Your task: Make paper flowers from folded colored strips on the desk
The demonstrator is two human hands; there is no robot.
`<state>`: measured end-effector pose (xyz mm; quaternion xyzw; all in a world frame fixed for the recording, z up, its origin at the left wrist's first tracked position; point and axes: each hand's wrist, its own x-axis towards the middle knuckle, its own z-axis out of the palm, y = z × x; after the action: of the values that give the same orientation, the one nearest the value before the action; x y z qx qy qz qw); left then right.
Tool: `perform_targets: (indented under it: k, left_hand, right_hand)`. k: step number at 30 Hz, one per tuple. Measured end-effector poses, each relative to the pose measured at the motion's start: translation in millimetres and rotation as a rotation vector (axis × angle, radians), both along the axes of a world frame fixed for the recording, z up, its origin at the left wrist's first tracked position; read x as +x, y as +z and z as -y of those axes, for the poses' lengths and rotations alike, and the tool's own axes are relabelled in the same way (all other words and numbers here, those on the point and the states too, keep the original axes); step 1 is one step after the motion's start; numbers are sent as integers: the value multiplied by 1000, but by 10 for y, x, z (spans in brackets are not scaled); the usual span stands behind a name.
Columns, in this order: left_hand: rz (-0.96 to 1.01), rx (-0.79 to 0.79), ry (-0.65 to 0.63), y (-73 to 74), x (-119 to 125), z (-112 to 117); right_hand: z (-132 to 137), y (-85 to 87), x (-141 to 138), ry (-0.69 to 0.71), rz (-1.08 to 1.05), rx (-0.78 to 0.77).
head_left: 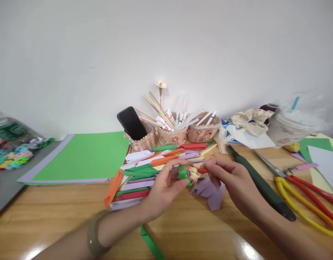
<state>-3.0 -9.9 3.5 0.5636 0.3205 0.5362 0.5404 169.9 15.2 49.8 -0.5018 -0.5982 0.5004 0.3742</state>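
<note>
A small folded paper piece point(192, 174), green on its left side with white, yellow and red folds on its right, is gripped between the thumb and fingers of my left hand point(169, 184). My right hand point(228, 177) is closed in a pinch at its right side, by a red paper tip point(202, 170) that sticks out toward the fingertips. What exactly the right fingers pinch is too small to tell. Below lies folded purple paper point(211, 193) on the table. Many folded paper strips point(139, 173) in green, orange, red, white and purple spread behind my left hand.
Three decorated baskets point(173, 139) stand by the wall, holding a phone point(131, 123), sticks and markers. Green sheets point(82, 155) lie left, beside a laptop point(6, 191). Scissors point(280, 173), a dark green tool point(260, 182), lace point(250, 121) and a lidded cup point(293, 124) are right.
</note>
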Motion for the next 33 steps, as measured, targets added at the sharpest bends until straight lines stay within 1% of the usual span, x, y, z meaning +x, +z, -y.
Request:
perform_targets:
  k: [2, 4, 6, 8, 10, 14, 17, 19, 22, 28, 30, 33]
  left_hand:
    - [84, -86, -16, 14, -5, -7]
    - [172, -196, -28, 26, -5, -11]
    - [255, -318, -81, 37, -1, -11]
    - [306, -390, -141, 46, 5, -12]
    - [315, -415, -174, 49, 11, -15]
    - [297, -423, -198, 48, 23, -19]
    - [326, -412, -180, 56, 30, -13]
    - [342, -423, -165, 65, 32, -9]
    - [327, -477, -172, 71, 31, -15]
    - [300, -599, -145, 77, 41, -43]
    - [293, -625, -145, 92, 46, -44]
    - [309, -633, -147, 109, 49, -48]
  right_hand:
    - [5, -6, 16, -10, 10, 76]
    - [17, -7, 23, 45, 26, 173]
    - [28, -8, 19, 117, 52, 262]
    - [34, -12, 10, 167, 80, 315]
    - [34, -15, -1, 183, 106, 343]
    - [40, -7, -14, 200, 184, 404]
    - [53, -1, -15, 220, 220, 445]
    - [57, -11, -17, 252, 207, 456]
    - [54, -41, -26, 294, 178, 479]
    - [58, -69, -48, 354, 170, 628]
    - [60, -62, -45, 374, 177, 625]
    - [59, -45, -34, 367, 159, 548]
